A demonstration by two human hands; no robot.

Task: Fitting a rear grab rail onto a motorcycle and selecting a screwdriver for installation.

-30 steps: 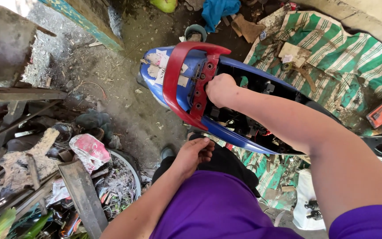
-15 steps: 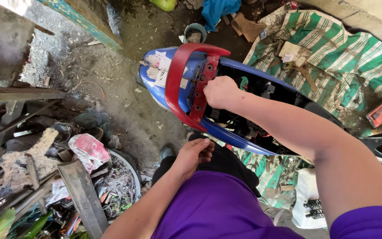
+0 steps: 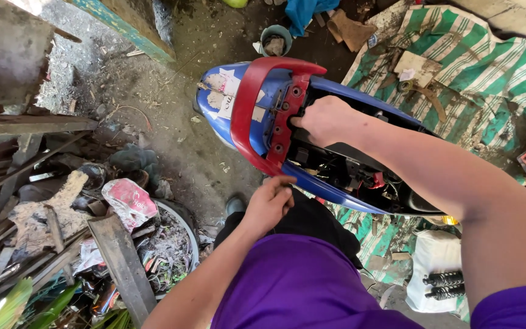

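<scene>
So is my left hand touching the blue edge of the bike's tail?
Touching. The head view shows the left hand with its fingertips pressed against the lower blue panel edge, just below the red grab rail, no gap visible.

This is a rough, informal repair yard or backyard motorcycle workshop — open to daylight, with a bare dirt floor [image 3: 171, 152] instead of paving. A stripped blue scooter tail section [image 3: 330, 183] with a red grab rail [image 3: 257, 116] sits opened up, its wiring and black inner parts exposed. A green-and-white striped tarp [image 3: 488, 67] is spread on the ground as a work mat, with loose metal parts lying on it. At the left lies a scrap heap [image 3: 74, 237] — old planks, a wheel rim full of rubbish, crumpled wrappers. Two black coil shock springs [image 3: 442, 284] rest on a white sack.
</scene>
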